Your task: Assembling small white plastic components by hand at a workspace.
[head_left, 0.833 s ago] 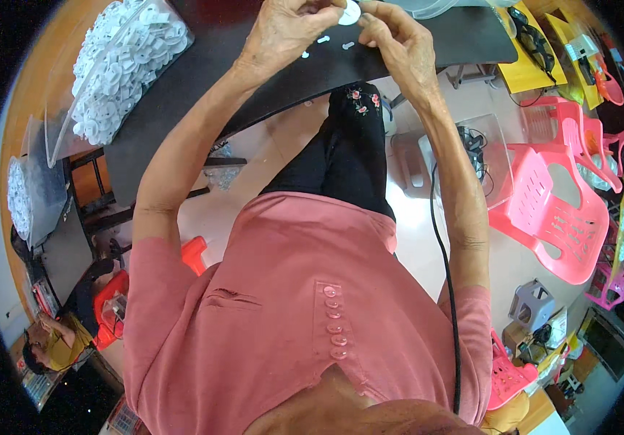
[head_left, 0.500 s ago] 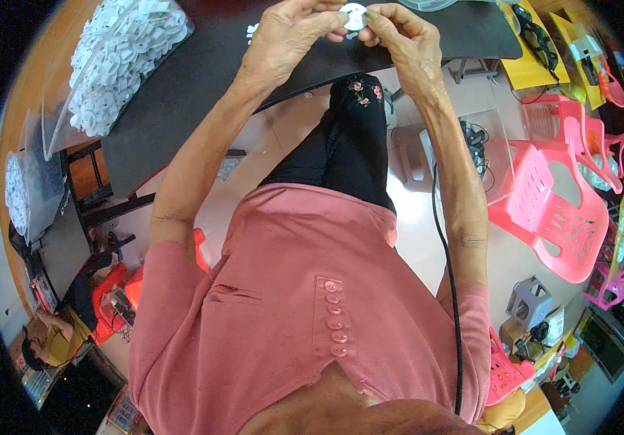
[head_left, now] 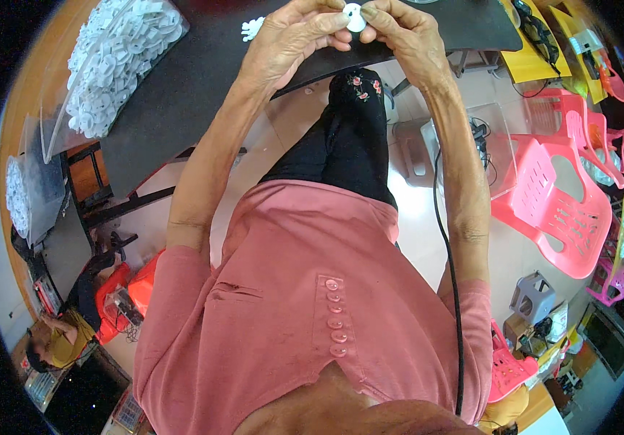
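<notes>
A small round white plastic piece [head_left: 355,17] with dark holes is held above the near edge of the dark table. My left hand [head_left: 299,36] pinches its left side between thumb and fingers. From the other side, my right hand [head_left: 403,30] grips the same disc with its thumb and fingertips. Just left of my left hand, a few small white plastic pieces [head_left: 252,29] lie on the dark tabletop [head_left: 210,65]. A large heap of similar white pieces [head_left: 120,61] fills a clear container at the far left of the table.
Another clear container [head_left: 33,188] with white pieces stands further left. Pink plastic chairs [head_left: 555,196] and a grey stool [head_left: 531,299] are on the right. A black cable [head_left: 451,268] hangs beside my right arm. Another person [head_left: 62,341] sits at lower left.
Both hands have shifted slightly, still holding the white disc, which appears turned, its dark holes now showing. More of the loose white pieces beside my left hand shows.
</notes>
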A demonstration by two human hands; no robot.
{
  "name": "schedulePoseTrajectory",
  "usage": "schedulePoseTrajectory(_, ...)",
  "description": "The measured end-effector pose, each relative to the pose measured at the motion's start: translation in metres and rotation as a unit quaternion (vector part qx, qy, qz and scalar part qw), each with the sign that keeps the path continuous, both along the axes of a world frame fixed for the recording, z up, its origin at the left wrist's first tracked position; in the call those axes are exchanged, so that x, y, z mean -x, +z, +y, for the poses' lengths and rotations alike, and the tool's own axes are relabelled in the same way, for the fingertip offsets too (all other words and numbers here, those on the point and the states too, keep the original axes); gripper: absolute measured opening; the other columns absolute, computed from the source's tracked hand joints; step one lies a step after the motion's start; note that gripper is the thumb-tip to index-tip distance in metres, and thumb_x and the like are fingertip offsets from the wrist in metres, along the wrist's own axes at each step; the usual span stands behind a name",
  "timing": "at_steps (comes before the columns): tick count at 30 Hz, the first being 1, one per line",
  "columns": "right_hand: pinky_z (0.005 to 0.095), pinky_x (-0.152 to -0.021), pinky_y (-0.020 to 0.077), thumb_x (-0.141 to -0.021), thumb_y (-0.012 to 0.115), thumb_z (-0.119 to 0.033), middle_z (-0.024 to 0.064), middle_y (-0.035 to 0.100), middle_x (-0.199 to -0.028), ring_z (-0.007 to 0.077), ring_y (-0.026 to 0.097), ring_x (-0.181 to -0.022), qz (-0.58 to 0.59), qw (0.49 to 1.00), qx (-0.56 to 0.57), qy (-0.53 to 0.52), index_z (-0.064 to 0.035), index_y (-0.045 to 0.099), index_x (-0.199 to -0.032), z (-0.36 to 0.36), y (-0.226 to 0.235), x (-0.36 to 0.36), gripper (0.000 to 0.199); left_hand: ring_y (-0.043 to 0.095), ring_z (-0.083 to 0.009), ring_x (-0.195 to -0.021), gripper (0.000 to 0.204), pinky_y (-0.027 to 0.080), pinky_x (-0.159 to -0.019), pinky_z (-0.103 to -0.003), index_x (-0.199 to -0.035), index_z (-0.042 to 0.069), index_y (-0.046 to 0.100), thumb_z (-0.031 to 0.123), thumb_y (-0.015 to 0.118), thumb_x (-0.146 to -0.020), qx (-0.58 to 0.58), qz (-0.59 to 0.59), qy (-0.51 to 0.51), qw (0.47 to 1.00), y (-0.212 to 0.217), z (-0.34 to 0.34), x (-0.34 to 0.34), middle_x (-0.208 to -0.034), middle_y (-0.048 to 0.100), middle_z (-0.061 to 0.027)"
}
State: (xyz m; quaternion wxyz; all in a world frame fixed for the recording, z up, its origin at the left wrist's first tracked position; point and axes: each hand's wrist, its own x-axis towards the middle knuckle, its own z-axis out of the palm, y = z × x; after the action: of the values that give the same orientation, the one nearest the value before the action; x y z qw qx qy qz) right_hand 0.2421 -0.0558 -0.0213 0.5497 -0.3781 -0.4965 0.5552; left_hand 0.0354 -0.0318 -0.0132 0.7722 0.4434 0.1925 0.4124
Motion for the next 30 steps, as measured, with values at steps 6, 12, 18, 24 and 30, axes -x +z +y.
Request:
schedulePoseTrajectory(6, 0.0188, -0.064, 0.0471, -0.1, 0.066, -0.012, -0.0006, 0.067, -0.079, 0.0048, 0.059, -0.068, 0.009, 0.998, -0.024, -0.052, -0.0015, 0.068, -0.099, -0.004, 0.001, 0.014, 0.011, 0.067, -0.0157, -0.088, 0.015, 0.055, -0.081, -0.028, -0.112, 0.003, 0.063, 0.006, 0.065, -0.098, -0.012, 0.017, 0.057, 0.998, 0.005, 0.004, 0.005, -0.1, 0.069, -0.0087)
schedulePoseTrajectory(12, 0.0221, -0.064, 0.0514, -0.101, 0.061, -0.01, 0.0004, 0.066, -0.077, 0.0054, 0.061, -0.071, -0.157, 0.968, -0.071, -0.182, 0.0015, 0.067, -0.098, -0.004, 0.003, 0.045, 0.013, 0.066, -0.0159, -0.086, 0.012, 0.055, -0.082, -0.028, -0.11, 0.0, 0.063, 0.006, 0.06, -0.1, 0.0, -0.037, 0.097, 0.995, -0.028, 0.002, -0.013, -0.095, 0.067, -0.0079)
schedulePoseTrajectory(18, 0.0227, -0.059, 0.048, -0.102, 0.059, -0.009, 0.0003, 0.064, -0.076, 0.0056, 0.058, -0.066, -0.175, 0.951, -0.107, -0.231, 0.0027, 0.066, -0.101, 0.007, 0.001, 0.043, 0.014, 0.066, -0.0139, -0.088, 0.016, 0.054, -0.085, -0.026, -0.114, -0.001, 0.062, 0.008, 0.057, -0.103, -0.051, -0.068, 0.148, 0.985, -0.014, -0.01, -0.023, -0.097, 0.067, -0.0066)
schedulePoseTrajectory(24, 0.0197, -0.055, 0.0417, -0.1, 0.061, -0.009, -0.002, 0.062, -0.077, 0.0045, 0.053, -0.064, -0.023, 0.986, -0.023, -0.161, 0.0014, 0.066, -0.107, 0.005, -0.008, 0.023, 0.013, 0.064, -0.0102, -0.088, 0.014, 0.054, -0.08, -0.024, -0.11, -0.001, 0.065, 0.007, 0.058, -0.101, -0.185, 0.181, 0.261, 0.93, 0.011, -0.019, 0.01, -0.104, 0.068, -0.0054)
schedulePoseTrajectory(30, 0.03, -0.062, 0.0511, -0.081, 0.073, -0.004, 0.0105, 0.065, -0.089, 0.0162, 0.062, -0.066, -0.409, 0.885, -0.191, -0.112, 0.0032, 0.064, -0.118, -0.014, 0.028, 0.031, 0.039, 0.062, -0.0084, -0.087, 0.013, 0.053, -0.079, -0.023, -0.11, 0.0, 0.065, 0.005, 0.06, -0.1, -0.164, 0.217, 0.229, 0.935, 0.004, -0.025, 0.018, -0.102, 0.067, -0.0039)
